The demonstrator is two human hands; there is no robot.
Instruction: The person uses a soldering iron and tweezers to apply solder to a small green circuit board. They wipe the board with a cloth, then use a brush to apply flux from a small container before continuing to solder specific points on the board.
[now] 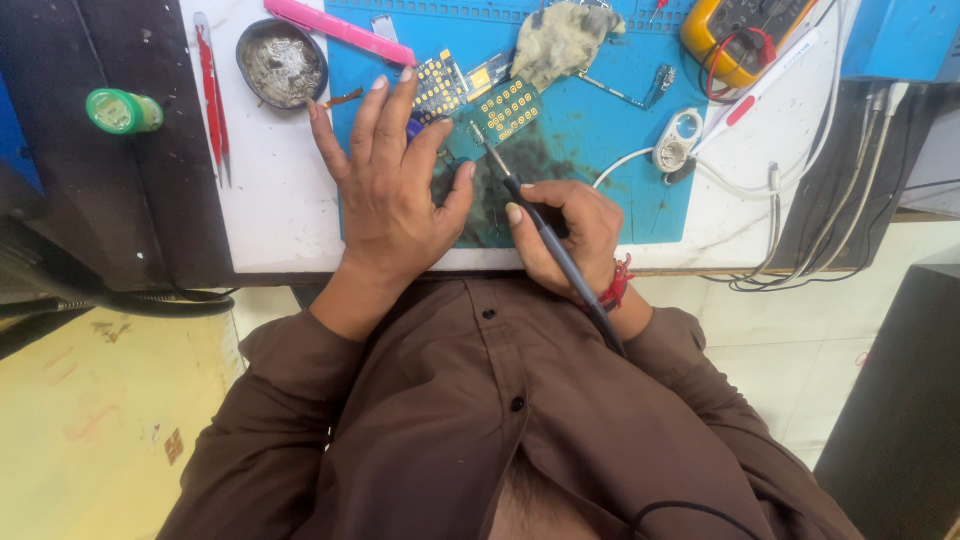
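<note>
The right hand (565, 235) was clamped around a soldering iron (540, 225), its tip on a green circuit board (507, 108) mid-mat (610, 150). The left hand (390, 180) lay spread, fingers apart, hiding whatever sat beneath.

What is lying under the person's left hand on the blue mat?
The left hand presses on a green circuit board with gold pads on the blue mat. The part beneath the palm is covered.

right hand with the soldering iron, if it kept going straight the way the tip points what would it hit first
The right hand aims the soldering iron up and left. Its tip already sits at the near edge of the green circuit board, so that board comes first, though whether they touch is unclear.
</note>
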